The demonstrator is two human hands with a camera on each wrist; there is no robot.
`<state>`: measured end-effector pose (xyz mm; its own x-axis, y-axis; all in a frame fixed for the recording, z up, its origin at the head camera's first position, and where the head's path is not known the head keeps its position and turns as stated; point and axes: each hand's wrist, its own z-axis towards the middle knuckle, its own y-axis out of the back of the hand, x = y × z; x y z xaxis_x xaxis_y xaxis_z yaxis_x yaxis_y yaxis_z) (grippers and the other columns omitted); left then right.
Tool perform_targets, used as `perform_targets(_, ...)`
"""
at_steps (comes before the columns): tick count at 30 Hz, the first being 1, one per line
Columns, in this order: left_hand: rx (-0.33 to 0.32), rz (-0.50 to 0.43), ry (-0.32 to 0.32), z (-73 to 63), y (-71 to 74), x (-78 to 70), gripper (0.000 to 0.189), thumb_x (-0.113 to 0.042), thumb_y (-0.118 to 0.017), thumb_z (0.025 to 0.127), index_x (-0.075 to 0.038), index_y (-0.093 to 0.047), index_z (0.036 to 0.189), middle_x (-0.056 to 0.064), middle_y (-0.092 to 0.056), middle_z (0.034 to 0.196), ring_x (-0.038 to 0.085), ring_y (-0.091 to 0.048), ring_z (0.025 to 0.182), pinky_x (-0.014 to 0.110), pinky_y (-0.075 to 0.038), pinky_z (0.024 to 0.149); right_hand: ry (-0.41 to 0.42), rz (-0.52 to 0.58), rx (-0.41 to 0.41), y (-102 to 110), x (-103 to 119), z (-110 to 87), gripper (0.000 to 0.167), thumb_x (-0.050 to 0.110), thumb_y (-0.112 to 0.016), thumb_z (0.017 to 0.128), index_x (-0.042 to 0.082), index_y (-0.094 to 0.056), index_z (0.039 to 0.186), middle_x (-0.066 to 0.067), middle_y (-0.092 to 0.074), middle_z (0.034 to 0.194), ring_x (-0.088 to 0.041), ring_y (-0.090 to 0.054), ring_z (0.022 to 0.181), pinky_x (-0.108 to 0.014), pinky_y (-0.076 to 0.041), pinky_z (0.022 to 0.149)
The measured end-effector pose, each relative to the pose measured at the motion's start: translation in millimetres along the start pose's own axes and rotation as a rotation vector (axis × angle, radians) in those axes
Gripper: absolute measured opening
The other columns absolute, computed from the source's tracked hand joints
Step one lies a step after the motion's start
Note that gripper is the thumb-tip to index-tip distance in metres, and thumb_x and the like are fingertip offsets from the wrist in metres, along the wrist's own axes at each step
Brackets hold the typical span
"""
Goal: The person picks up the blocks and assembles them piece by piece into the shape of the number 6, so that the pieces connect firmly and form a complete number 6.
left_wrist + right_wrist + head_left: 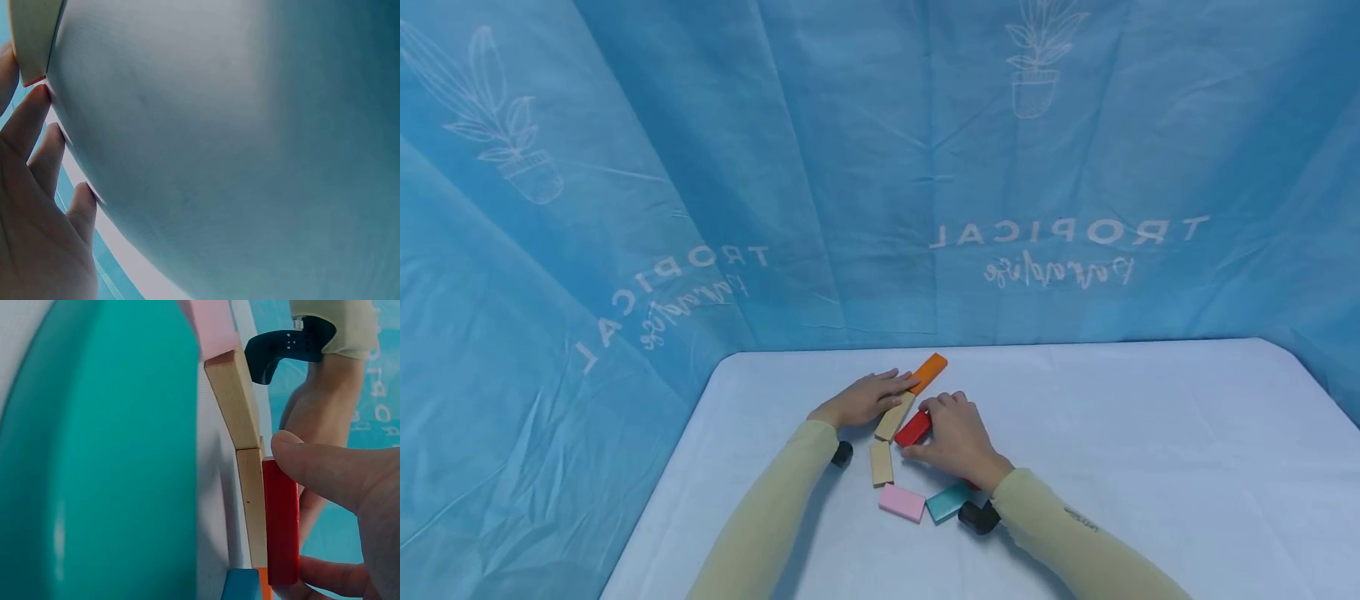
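My left hand [868, 398] lies over the upper end of a plain wooden block [895, 418], fingers stretched toward an orange block [929, 372]. In the left wrist view, its fingertips [84, 197] rest on the white surface beside a wooden block [34, 37]. My right hand [958, 437] pinches a red block [913, 428] between thumb and fingers. The right wrist view shows this red block [282, 522] close alongside the wooden one [251, 506]. A second wooden block [882, 464], a pink block [902, 503] and a teal block [948, 502] continue the curved line nearer me.
A blue block [242, 584] shows at the bottom of the right wrist view. Part of another red piece [972, 485] peeks out under my right wrist. The white-covered table [1150, 450] meets a blue printed curtain [880, 167] behind and at the left.
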<state>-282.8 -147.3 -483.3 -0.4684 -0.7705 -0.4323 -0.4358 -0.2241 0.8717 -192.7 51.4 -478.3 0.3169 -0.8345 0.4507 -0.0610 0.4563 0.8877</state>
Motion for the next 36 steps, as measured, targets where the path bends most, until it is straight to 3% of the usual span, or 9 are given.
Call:
perform_targets(14, 0.001, -0.016, 0.028, -0.6, -0.4, -0.4, 0.051, -0.034, -0.046, 0.108, -0.03, -0.037, 0.157, -0.002, -0.034, 0.162, 0.026, -0.025, 0.151, 0.058, -0.02, 0.12, 0.043, -0.088, -0.005, -11, 2, 5.7, 0.069, 0.054, -0.088, 0.069, 0.004, -0.07, 0.113, -0.009, -0.063, 0.1, -0.023, -0.051, 0.094, -0.038, -0.045, 0.075)
perform_targets(36, -0.001, -0.015, -0.008, 0.3, 1.4, -2.7, 0.051, -0.028, -0.048, 0.108, -0.027, -0.037, 0.157, -0.001, -0.035, 0.161, 0.025, -0.024, 0.152, 0.055, -0.017, 0.121, 0.029, -0.128, 0.009, -14, 1, 5.9, 0.075, 0.064, -0.086, 0.065, 0.006, -0.069, 0.109, -0.01, -0.059, 0.097, -0.025, -0.049, 0.094, -0.036, -0.043, 0.072)
